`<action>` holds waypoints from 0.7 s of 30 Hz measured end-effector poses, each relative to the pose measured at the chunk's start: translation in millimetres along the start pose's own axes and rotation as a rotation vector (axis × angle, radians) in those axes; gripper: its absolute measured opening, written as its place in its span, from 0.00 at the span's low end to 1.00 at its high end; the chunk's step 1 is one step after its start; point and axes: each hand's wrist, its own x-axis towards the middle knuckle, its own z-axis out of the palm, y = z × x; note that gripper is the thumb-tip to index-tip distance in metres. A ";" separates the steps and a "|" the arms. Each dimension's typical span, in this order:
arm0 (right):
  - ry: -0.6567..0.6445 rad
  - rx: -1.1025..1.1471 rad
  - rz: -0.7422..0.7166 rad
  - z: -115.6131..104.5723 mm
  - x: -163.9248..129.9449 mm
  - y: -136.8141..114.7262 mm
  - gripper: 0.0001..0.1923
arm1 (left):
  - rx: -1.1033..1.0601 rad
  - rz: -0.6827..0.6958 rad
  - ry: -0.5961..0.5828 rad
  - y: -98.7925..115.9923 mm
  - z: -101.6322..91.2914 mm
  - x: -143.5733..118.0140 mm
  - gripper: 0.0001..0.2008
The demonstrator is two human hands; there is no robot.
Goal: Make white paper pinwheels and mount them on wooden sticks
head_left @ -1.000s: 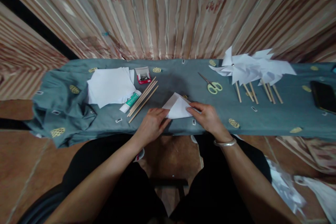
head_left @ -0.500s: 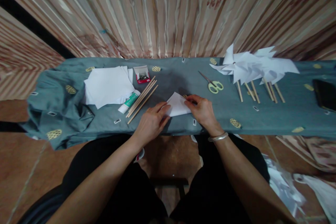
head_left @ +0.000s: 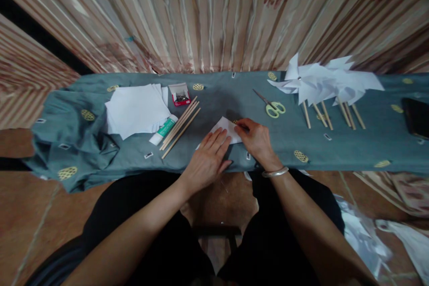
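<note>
A folded sheet of white paper (head_left: 224, 123) lies on the cloth in front of me, a triangle with its point away from me. My left hand (head_left: 208, 155) rests flat across it with the fingers stretched out, covering much of its near side. At the paper's right corner, my right hand (head_left: 257, 139) pinches the edge between thumb and fingers. Left of the paper lie several thin wooden sticks (head_left: 181, 126) and a green and white glue tube (head_left: 163, 130). Scissors (head_left: 273, 107) with pale green handles lie beyond my right hand.
A stack of white paper sheets (head_left: 136, 109) lies at the left, beside a small red box (head_left: 180, 97) of metal pins. Several paper pinwheels (head_left: 321, 82) on sticks lie at the right. A black phone-like object (head_left: 415, 117) is at the far right of the cloth (head_left: 208, 82).
My left hand has moved from gripping the paper's left corner to lying flat over it, fingers extended. My right hand keeps its pinch at the right corner.
</note>
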 end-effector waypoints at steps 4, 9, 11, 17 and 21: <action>-0.010 -0.017 -0.008 0.4 0.2 0.4 0.11 | 0.012 -0.008 -0.045 3.8 11.9 -4.6 0.34; -0.007 -0.036 -0.025 0.6 0.6 0.8 0.11 | 0.005 -0.021 -0.069 2.8 13.7 -5.6 0.36; -0.008 -0.038 -0.019 0.4 0.7 0.3 0.11 | 0.003 -0.022 -0.079 2.6 13.2 -5.3 0.36; -0.004 -0.052 -0.018 0.5 1.1 -0.9 0.11 | 0.019 -0.014 -0.088 2.2 13.3 -5.1 0.36; -0.003 -0.078 -0.016 1.5 1.4 -0.7 0.11 | 0.012 -0.026 -0.107 1.2 13.8 -5.4 0.36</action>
